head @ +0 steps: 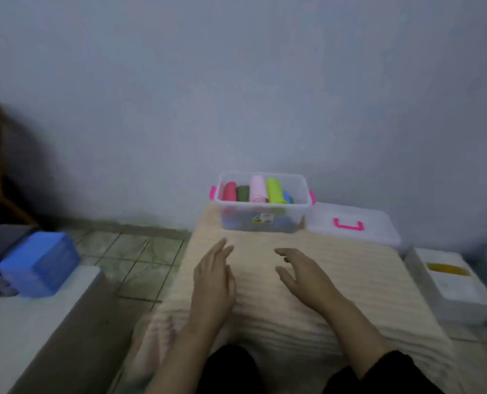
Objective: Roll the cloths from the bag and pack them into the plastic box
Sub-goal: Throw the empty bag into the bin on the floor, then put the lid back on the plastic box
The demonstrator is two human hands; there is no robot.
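Already packed: the plastic box (265, 206) stands at the far end of the cream mat (336, 280), against the wall, open-topped, with five rolled cloths visible side by side — red (229, 191), dark green (243, 193), pink (258, 189), lime (276, 190), blue (287, 197).
Left to do: seemingly little; no loose cloth and no bag shows, so likely only the lid remains.
Lid: one, clear with a pink handle (350, 226), lying just right of the box.
Left hand (214, 280): released, fingers straight, holding nothing.
Right hand (302, 274): relaxed, spread — empty, above the mat.
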